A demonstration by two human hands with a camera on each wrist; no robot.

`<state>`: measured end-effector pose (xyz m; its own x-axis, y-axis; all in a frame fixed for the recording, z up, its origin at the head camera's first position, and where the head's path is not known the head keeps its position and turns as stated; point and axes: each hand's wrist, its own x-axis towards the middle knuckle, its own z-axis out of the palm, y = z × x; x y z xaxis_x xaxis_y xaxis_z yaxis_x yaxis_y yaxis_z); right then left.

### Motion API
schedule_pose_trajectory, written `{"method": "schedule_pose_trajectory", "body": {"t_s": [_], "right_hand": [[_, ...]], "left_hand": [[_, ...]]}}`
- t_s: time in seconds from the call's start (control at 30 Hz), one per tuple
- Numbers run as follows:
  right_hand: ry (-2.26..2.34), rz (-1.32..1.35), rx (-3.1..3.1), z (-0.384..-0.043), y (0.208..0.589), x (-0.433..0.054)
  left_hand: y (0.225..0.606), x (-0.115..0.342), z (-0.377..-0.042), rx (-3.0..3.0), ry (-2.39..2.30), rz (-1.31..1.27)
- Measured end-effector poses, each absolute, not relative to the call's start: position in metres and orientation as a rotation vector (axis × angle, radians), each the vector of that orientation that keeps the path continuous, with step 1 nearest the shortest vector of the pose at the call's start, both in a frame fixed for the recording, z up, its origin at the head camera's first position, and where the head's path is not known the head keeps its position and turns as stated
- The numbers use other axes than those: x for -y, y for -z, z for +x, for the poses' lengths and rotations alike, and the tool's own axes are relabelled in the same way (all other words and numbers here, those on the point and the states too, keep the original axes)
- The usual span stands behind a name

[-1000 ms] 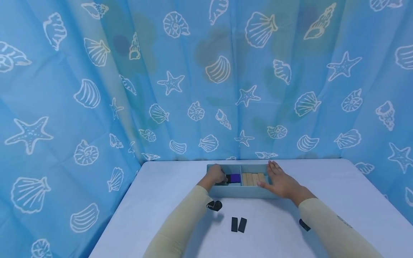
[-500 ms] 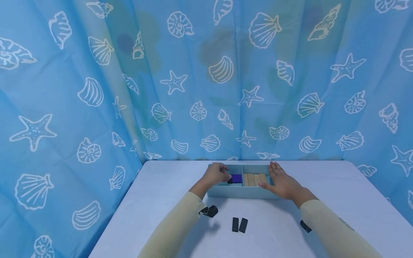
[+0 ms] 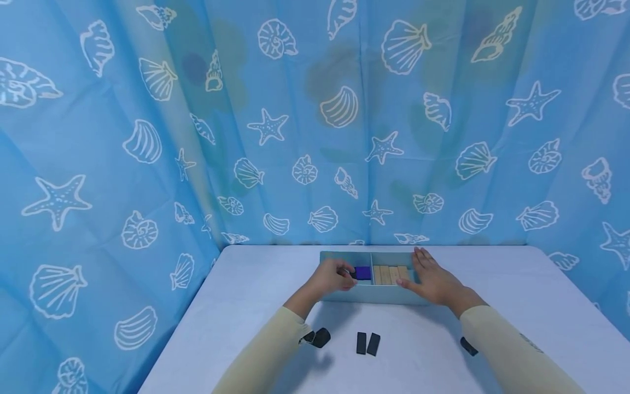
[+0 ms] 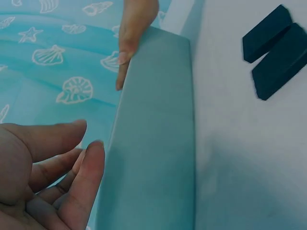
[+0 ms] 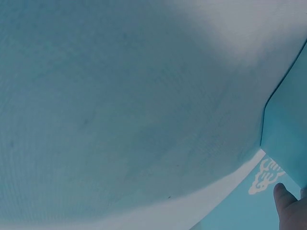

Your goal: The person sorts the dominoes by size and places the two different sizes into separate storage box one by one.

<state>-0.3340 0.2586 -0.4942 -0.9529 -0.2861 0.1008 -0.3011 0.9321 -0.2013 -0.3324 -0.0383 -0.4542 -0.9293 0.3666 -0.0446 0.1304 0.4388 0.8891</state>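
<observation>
A light blue-grey box (image 3: 394,295) with two compartments stands near the table's far edge. Over its left compartment is my left hand (image 3: 332,277), fingers bent loosely beside a black block (image 3: 352,274) and a purple block (image 3: 363,273). In the left wrist view, thumb and fingers of the left hand (image 4: 60,175) stand apart with nothing between them, level with the box wall (image 4: 153,129). My right hand (image 3: 438,280), fingers straight, rests on the box's right end. Several pale wooden blocks (image 3: 389,274) fill much of the right compartment, partly behind the right thumb.
Two black blocks, one on the left (image 3: 361,343) and one on the right (image 3: 373,345), lie side by side on the white table (image 3: 418,355) before the box. A blue shell-patterned curtain (image 3: 295,137) hangs behind and left of the table.
My left hand has risen from inside the left compartment and come slightly rightward and nearer, its fingers loosening. The right hand stays at the box's right end.
</observation>
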Motion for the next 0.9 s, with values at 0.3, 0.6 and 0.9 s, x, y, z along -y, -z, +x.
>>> {"method": "schedule_pose_trajectory", "body": {"t_s": [0.3,0.6,0.9], "right_hand": [[-0.33,0.472,3.004,-0.335,0.495,-0.259],[-0.34,0.472,3.011,-0.336,0.498,-0.263],[-0.346,0.483,3.001,-0.337,0.498,-0.259]], "left_hand": [[0.469,0.045,-0.318,-2.392,-1.518,0.494],[0.478,0.055,-0.302,-2.383,-1.462,0.531],[0.495,0.061,-0.287,-2.371,-1.291,0.584]]}}
